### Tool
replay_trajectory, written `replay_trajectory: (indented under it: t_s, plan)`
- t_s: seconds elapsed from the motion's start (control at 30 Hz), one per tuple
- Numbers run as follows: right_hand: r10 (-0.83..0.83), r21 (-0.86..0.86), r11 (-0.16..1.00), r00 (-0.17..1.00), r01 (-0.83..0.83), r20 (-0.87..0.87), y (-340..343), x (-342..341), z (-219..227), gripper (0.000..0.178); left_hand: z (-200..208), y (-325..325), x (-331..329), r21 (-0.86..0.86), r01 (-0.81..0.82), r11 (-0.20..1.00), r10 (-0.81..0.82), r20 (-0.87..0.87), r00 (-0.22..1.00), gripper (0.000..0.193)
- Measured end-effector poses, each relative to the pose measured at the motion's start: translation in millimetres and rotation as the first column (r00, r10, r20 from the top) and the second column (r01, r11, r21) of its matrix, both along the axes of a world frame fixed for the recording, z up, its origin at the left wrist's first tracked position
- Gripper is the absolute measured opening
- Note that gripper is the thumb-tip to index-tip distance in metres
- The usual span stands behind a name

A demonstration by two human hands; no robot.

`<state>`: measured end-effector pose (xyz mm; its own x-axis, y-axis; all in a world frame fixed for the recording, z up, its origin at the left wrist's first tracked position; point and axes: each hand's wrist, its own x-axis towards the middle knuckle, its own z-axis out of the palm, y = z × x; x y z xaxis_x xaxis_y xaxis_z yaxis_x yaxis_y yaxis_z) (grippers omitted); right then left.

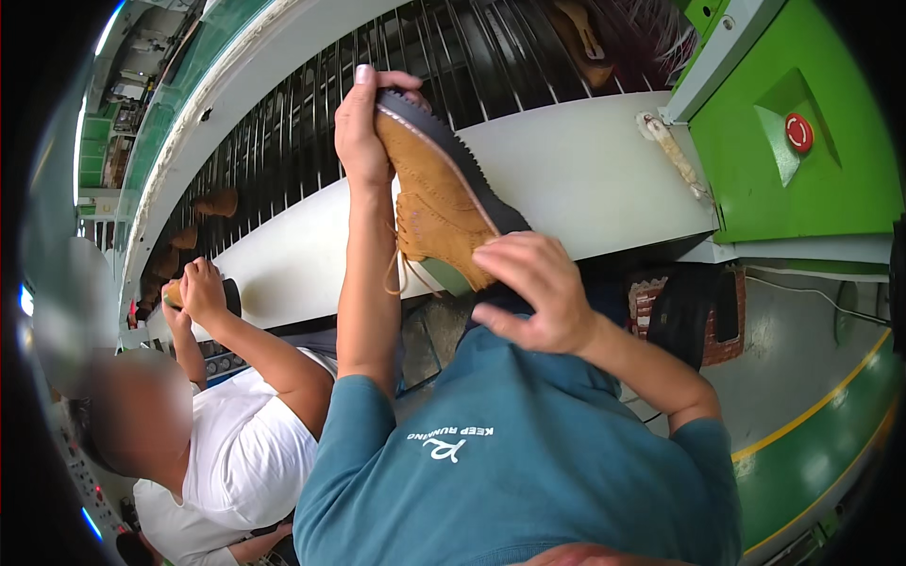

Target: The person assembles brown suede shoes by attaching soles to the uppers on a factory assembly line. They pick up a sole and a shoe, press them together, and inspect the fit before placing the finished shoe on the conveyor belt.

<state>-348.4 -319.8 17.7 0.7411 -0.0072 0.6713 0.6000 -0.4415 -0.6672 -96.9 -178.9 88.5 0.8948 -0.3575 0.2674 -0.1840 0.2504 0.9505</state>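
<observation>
My left hand (363,137) is wrapped round the toe end of a tan lace-up boot (432,179). The boot is held tilted over the white ledge, its dark ridged sole (462,156) turned up and to the right. A loose lace (401,274) dangles from its opening, where a green part shows. At the heel end is my right hand (543,292), fingers stretched out against the back of the boot and thumb held apart. The palm of that hand faces away and cannot be seen.
Beyond the white ledge (604,170) runs a bed of metal rollers (311,132) bearing several brown shoes. On the right stands a green machine panel (821,189) with a red stop button (798,133). A co-worker in a white shirt (255,443) handles another shoe at the left.
</observation>
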Motion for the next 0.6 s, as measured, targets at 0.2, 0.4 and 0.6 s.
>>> replay_trajectory:
  t_s: [0.2,0.4,0.6]
  plan:
    - [0.416,0.43,0.876,0.793,-0.219,-0.444,-65.4,104.5,53.9,0.025,1.0,-0.6,4.7,0.04,0.098,0.994,-0.104,0.192,0.976,0.069]
    - [0.458,0.142,0.858,0.608,-0.494,-0.648,-94.2,144.3,109.4,0.046,24.8,-17.7,-16.6,0.041,0.122,0.992,-0.129,0.277,0.952,0.071]
    - [0.284,-0.089,0.877,0.66,-0.472,-0.696,-97.9,133.0,134.9,0.05,34.5,-30.8,-27.9,0.119,-0.041,0.992,0.002,0.306,0.952,0.067]
